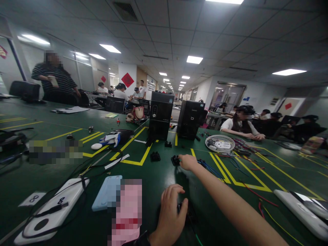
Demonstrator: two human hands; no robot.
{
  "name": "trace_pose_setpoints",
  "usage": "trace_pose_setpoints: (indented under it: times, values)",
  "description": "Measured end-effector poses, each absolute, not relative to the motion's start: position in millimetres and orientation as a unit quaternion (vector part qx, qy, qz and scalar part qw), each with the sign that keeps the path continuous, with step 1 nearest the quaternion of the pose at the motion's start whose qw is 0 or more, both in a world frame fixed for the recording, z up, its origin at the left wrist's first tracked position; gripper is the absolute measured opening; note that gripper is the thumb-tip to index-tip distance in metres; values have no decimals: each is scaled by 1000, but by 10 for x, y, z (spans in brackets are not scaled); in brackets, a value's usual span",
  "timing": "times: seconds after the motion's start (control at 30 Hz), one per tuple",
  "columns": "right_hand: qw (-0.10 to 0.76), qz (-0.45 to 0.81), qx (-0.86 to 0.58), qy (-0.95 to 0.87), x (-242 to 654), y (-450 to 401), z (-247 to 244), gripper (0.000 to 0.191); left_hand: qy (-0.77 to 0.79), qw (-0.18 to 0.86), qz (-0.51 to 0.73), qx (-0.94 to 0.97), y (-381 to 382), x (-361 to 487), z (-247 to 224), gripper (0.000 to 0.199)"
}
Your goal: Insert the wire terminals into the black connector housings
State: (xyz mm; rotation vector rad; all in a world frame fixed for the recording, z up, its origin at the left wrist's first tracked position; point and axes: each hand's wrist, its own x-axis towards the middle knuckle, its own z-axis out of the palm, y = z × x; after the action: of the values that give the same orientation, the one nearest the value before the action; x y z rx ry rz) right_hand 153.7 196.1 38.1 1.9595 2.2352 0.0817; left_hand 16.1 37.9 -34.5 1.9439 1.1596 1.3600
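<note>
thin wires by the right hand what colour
Thin blue wires, shown best in the head view.

The left hand (170,215) curls low; the bare right arm (230,201) stretches forward.

I report a green workbench (153,181) with yellow tape lines (133,155) carrying two black PC towers (161,116), black plastic connectors (155,156), a white round basket (219,143), loose coloured wires (242,145), and what are probably a light-blue phone (107,193) and a white tablet (51,212).
</note>
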Motion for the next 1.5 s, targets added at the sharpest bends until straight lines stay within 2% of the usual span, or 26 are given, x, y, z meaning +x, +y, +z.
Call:
trace_pose_setpoints:
  times: [0.3,0.57,0.67,0.9,1.03,1.2,1.37,1.43,1.5]
  values:
    - [116,40,647,752,1413,1969,432,30,422,249,502,713,378,146,-360,18]
    - [109,49,633,765,1459,1987,443,30,430,257,493,712,416,169,-386,16]
    - [79,69,629,770,1429,1872,433,28,438,262,485,710,427,149,-388,16]
    - [-72,101,549,827,1428,1033,382,30,453,277,481,697,439,103,-401,19]
    - [-116,61,551,824,1625,406,278,22,469,283,501,670,450,115,-456,26]
    - [-117,-45,573,810,1817,-163,151,32,484,286,475,677,450,125,-500,35]
    - [-111,-177,570,794,1838,-338,-53,18,457,301,412,728,414,65,-467,35]
    - [-130,-191,573,786,1863,-306,-155,22,439,304,380,755,401,15,-440,45]
    - [-171,-222,569,773,1913,-251,-238,31,417,309,333,787,391,-33,-409,66]
